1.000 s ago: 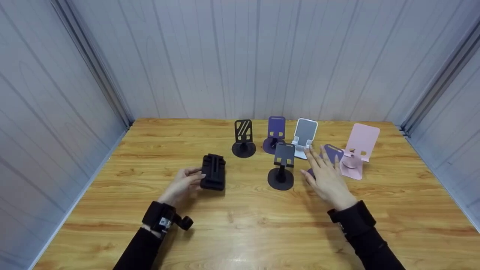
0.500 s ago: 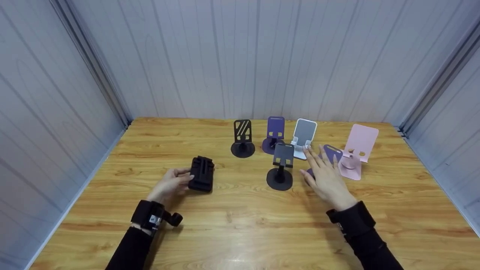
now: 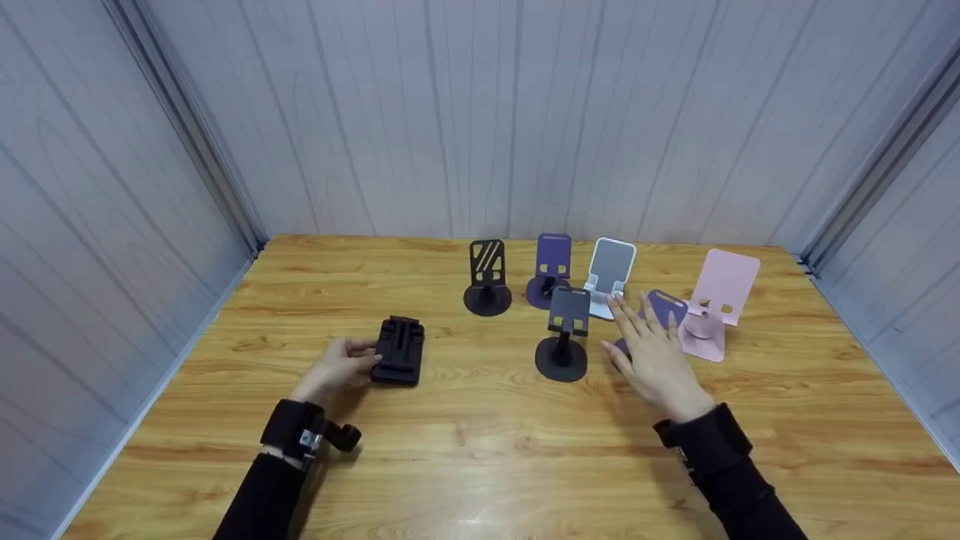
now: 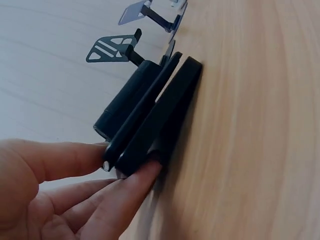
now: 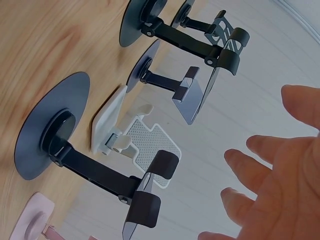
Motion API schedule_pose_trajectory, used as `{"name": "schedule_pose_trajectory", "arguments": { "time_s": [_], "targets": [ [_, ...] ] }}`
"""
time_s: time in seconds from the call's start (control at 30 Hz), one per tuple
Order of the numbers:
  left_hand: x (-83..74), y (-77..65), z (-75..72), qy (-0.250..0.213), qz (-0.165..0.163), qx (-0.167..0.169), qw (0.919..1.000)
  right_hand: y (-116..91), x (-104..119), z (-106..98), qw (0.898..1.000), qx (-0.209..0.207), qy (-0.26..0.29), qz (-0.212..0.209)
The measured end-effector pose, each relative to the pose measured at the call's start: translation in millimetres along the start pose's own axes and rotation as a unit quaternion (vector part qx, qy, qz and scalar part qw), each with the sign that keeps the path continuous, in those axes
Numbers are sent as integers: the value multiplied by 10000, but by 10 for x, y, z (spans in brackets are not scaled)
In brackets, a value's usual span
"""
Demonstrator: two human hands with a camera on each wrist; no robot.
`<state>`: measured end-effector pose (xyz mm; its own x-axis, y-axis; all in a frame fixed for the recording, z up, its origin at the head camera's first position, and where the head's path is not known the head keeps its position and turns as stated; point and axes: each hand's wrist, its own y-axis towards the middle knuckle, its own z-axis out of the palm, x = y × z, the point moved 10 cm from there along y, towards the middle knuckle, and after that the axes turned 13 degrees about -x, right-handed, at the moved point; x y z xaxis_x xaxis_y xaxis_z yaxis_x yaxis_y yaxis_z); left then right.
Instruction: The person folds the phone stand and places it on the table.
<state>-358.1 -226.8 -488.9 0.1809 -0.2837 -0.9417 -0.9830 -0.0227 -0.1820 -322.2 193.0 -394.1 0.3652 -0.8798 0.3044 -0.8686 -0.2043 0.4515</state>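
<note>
The left hand [image 3: 334, 373] pinches the folded black phone stand [image 3: 399, 354], now moved farther from the spread-out right hand [image 3: 654, 364], so the stand seems set apart.

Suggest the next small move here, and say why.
I'd probably have the left hand ease the folded black stand flat onto the tabletop: in the left wrist view it looks tilted, pinched at its near end, with that end raised off the surface. Whether its far end touches already, I can't tell.
</note>
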Motion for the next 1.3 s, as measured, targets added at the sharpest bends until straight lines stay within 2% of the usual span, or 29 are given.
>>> {"name": "schedule_pose_trajectory", "arguments": {
  "time_s": [0.17, 0.27, 0.33, 0.4, 0.47, 0.57, 0.63, 0.7, 0.73, 0.87, 1.0, 1.13, 1.3],
  "targets": [
    [-22, -51, -70, 564, -35, -207, 9982, 5, -12, 1, 10000, 5, -32, 6],
    [-67, -84, -75, 701, 11, -279, 9971, 8, -15, -1, 10000, 10, -62, 8],
    [-98, -102, -69, 867, 72, -322, 9957, 8, -18, 3, 10000, 37, -79, 12],
    [-157, -118, -57, 1334, 314, -360, 9899, 7, -19, 6, 10000, 51, -82, 19],
    [-226, -141, -47, 1998, 602, -455, 9769, 7, -20, 9, 9999, 65, -81, 29],
    [-339, -177, -17, 2932, 1003, -649, 9485, 5, -24, 11, 9999, 75, -77, 45],
    [-417, -208, 26, 3336, 1212, -778, 9316, 3, -29, 15, 9999, 80, -76, 50],
    [-503, -247, 94, 3528, 1480, -837, 9201, 1, -33, 17, 9999, 77, -71, 52],
    [-538, -264, 139, 3548, 1597, -813, 9176, 2, -33, 18, 9999, 69, -68, 50],
    [-700, -356, 342, 3731, 2244, -760, 8970, 8, -39, 15, 10000, 27, -42, 52],
    [-771, -396, 499, 3846, 2526, -937, 8829, 17, -47, 7, 10000, -31, -8, 61],
    [-820, -438, 628, 3808, 2764, -1155, 8748, 20, -72, -10, 10000, -26, -17, 91],
    [-891, -517, 797, 3828, 3181, -1247, 8583, 27, -147, -38, 9998, 37, -78, 200]
  ]
}}
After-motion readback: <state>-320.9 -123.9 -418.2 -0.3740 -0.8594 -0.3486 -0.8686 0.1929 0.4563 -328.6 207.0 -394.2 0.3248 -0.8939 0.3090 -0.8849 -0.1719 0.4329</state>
